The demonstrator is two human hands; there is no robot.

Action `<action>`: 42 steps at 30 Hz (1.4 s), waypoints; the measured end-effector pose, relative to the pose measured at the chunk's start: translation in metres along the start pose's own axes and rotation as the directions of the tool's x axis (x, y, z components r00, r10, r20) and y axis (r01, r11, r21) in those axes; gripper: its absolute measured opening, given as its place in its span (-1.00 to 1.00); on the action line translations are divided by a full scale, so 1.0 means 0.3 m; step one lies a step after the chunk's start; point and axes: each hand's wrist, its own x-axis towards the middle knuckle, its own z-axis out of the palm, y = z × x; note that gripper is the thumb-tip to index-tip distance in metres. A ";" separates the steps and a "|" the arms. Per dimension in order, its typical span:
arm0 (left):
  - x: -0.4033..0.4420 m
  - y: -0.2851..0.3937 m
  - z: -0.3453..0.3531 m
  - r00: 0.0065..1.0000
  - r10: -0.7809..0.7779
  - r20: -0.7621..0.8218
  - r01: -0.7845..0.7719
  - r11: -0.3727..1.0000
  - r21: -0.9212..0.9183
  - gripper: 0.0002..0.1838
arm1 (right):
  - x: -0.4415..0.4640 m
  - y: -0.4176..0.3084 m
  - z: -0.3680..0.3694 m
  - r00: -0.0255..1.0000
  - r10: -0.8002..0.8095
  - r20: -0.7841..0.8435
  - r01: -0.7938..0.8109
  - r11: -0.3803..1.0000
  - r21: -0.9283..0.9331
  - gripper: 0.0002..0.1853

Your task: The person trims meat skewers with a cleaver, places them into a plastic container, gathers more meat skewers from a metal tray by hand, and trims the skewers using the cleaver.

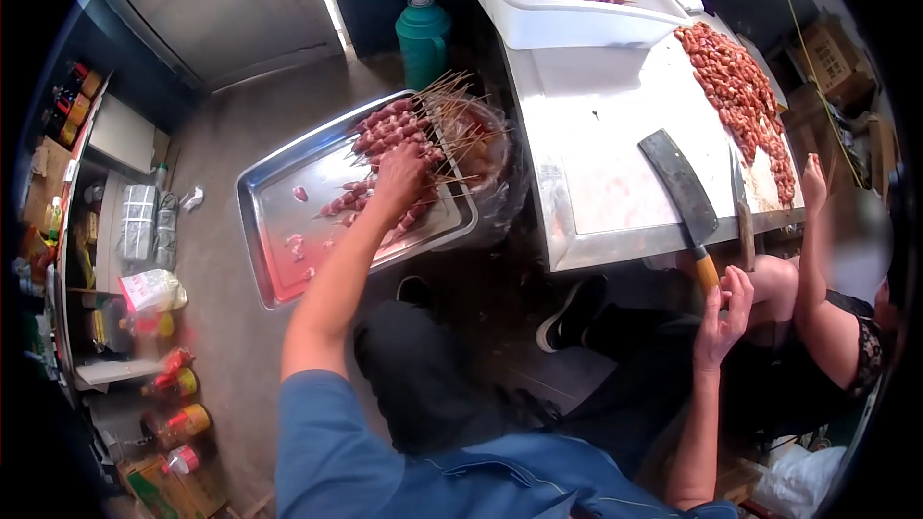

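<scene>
The left hand [402, 176] reaches down onto the meat skewers [389, 132] piled at the near-counter end of a metal tray [252, 231]. Its fingers bend over the meat, but I cannot tell whether they are clamped on a stick or only resting there. The right hand [723, 322] is raised by the cleaver [681, 178], fingers loosely curled with the thumb close to them; whether it touches the handle or pinches something small cannot be made out.

The step in hand looks to be laying or straightening skewers in the tray. The next move would seem to call for a light grip on the sticks, so the pile is not pulled apart, and for care around the blade.

A few loose scraps and reddish liquid lie on the bare part of the tray. A plastic-lined basin [502, 156] stands just beside it, under the stick ends. On the pale counter [606, 135] are a heap of cut meat [735, 86] and a white tub [596, 27] with more skewers inside; the cleaver's handle juts past the edge. Another person's hand [814, 183] is raised near the far corner. A green flask [423, 43] stands near a metal door [231, 14], and bottles [176, 383] line the shelves on the left.
</scene>
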 end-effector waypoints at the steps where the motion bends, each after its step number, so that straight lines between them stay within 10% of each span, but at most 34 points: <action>1: -0.006 -0.004 -0.004 0.999 -0.002 -0.034 0.000 0.999 -0.044 -0.74 | 0.001 0.000 0.001 1.000 0.000 0.000 0.000 1.000 -0.001 -0.71; 20: 0.088 0.003 -0.201 0.988 -0.055 -0.143 -0.029 0.850 -0.526 -0.96 | -0.005 -0.001 -0.004 1.000 0.024 -0.019 -0.025 0.999 -0.026 -0.77; 24: 0.105 0.025 -0.263 0.972 -0.210 -0.102 0.043 0.592 -0.805 -0.97 | -0.007 -0.001 -0.004 1.000 0.020 -0.009 -0.020 0.999 -0.033 -0.79; 27: 0.085 0.059 -0.338 0.932 -0.351 -0.092 -0.063 0.092 -0.994 -0.94 | -0.009 0.001 -0.005 1.000 0.028 -0.009 -0.028 0.999 -0.024 -0.79; 31: 0.054 0.130 -0.336 0.939 -0.333 -0.090 -0.126 -0.089 -0.988 -0.93 | -0.007 0.002 -0.002 0.999 0.038 0.000 -0.038 0.999 -0.032 -0.80; 40: 0.148 0.221 -0.036 0.984 -0.052 0.169 0.174 0.100 -0.980 -0.86 | -0.006 0.012 -0.003 0.999 0.031 0.028 -0.029 0.997 -0.065 -0.80; 42: 0.179 0.214 0.007 0.990 -0.096 0.104 0.132 0.351 -0.927 -0.83 | -0.002 0.000 -0.004 0.994 0.091 0.054 -0.087 0.994 -0.065 -0.82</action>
